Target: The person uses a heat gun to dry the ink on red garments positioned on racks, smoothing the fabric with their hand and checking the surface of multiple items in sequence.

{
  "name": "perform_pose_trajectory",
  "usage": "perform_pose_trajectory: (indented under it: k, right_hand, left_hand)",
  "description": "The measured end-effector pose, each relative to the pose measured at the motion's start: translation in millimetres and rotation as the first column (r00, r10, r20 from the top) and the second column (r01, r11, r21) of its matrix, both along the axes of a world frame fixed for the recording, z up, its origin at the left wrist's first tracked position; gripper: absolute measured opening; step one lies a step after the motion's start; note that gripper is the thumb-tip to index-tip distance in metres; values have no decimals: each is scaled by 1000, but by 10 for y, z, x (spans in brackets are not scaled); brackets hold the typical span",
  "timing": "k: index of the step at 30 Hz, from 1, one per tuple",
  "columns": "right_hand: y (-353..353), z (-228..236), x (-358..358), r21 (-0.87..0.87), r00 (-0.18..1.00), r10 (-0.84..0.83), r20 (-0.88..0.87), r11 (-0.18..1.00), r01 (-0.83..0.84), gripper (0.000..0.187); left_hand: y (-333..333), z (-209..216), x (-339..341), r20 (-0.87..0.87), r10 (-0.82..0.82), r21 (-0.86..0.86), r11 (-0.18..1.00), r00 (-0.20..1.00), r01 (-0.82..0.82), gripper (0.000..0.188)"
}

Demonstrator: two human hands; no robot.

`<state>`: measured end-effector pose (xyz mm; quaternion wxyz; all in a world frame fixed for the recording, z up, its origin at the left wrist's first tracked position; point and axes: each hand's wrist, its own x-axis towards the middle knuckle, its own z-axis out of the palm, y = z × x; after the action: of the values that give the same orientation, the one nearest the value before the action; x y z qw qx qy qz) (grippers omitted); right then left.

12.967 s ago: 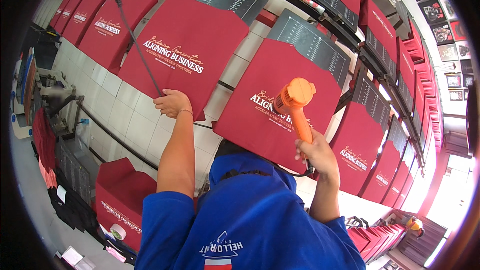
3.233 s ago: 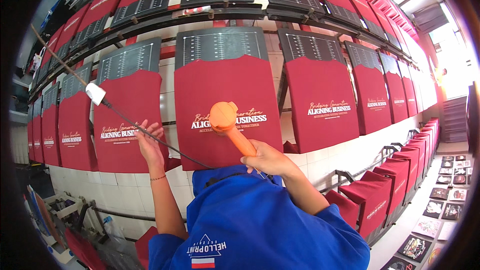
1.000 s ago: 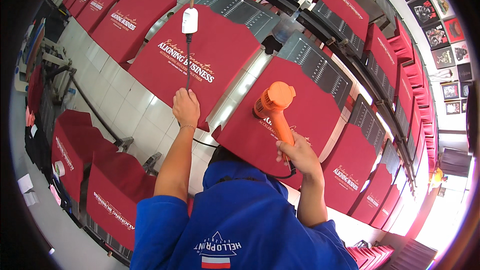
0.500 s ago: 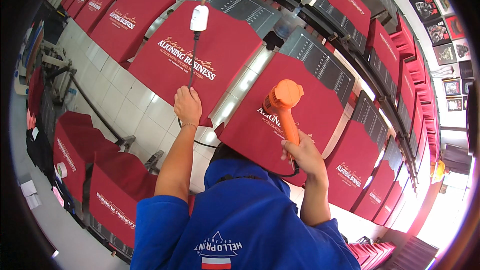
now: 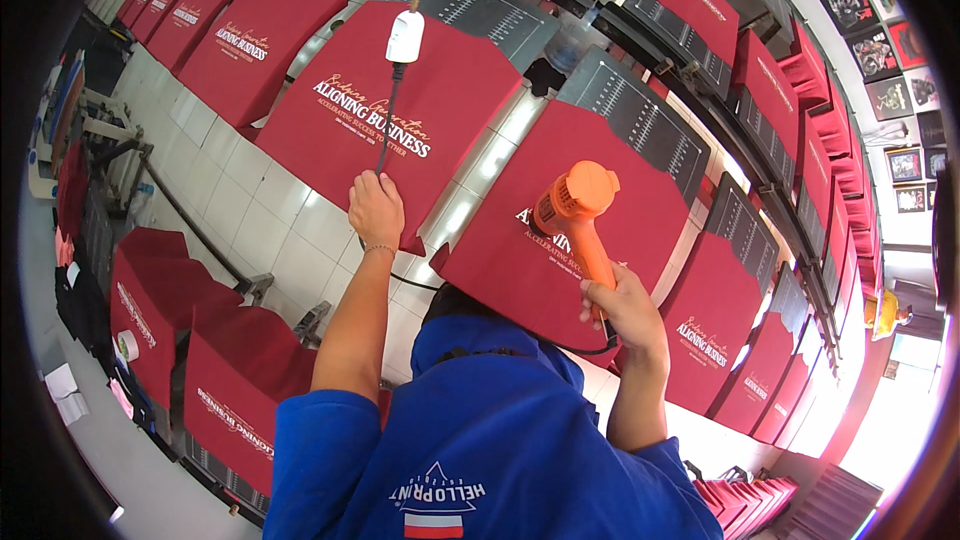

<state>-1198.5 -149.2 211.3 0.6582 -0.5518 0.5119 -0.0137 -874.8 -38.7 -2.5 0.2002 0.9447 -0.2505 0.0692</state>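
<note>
My right hand (image 5: 627,312) is closed around the handle of an orange hair dryer (image 5: 584,190). The dryer's head is over a dark red shirt panel (image 5: 610,160) with white and gold lettering, covering part of the print. My left hand (image 5: 377,208) grips a thin black cord (image 5: 384,152), which hangs from a white socket connector (image 5: 404,37) above. Behind that hand lies another printed red panel (image 5: 300,130). Loose black cable runs below both hands, partly hidden by my blue shirt.
Rows of red printed panels on dark grey boards (image 5: 640,105) stretch away left and right. A dark metal rail (image 5: 720,110) runs behind them. More red panels (image 5: 228,402) stand at the lower left. White floor tiles (image 5: 270,190) show between the rows. Framed pictures (image 5: 890,97) hang at the right.
My right hand and the hair dryer have shifted slightly to the right, the dryer's handle tilting a little more. The left hand stays on the cord in the same place.
</note>
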Motion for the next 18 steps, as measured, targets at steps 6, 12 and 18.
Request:
perform_pose_trajectory:
  k: [6, 12, 18]
  right_hand:
    - [33, 37, -22, -10, 1000, 9, -20, 1000, -9, 31]
    - [64, 26, -80, -30, 1000, -6, -20, 1000, 5, 27]
    - [66, 73, -107, -20, 998, -43, -35, 999, 42, 25]
  left_hand:
    - [4, -6, 2, 4, 1, 4, 1000, 1000, -1, 25]
    - [2, -16, 2, 47, 2, 14, 1000, 999, -2, 22]
    - [-4, 0, -14, 39, -1, 2, 1000, 999, 1, 23]
